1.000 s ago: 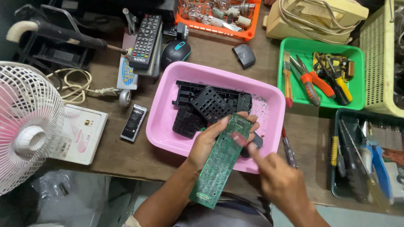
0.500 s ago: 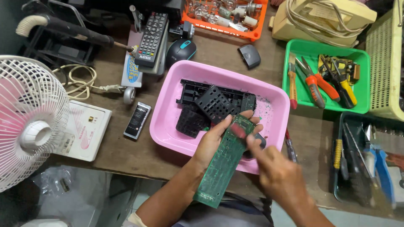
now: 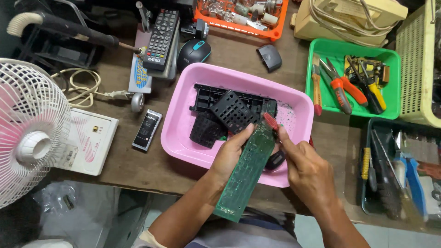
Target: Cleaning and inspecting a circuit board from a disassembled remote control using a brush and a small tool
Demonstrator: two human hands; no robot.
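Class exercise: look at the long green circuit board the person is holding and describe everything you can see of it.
The green circuit board is a long, narrow strip, flat and rigid-looking, with a faintly patterned face and straight edges. It is held slanted, its far end over the pink tray and its near end pointing toward the person's body. The left hand grips it from the left side around the middle. The right hand holds a red-handled tool against its upper end. Fine details on its surface are too small to make out.

Glossy pink plastic tub (image 3: 183,115), wooden table (image 3: 151,165)
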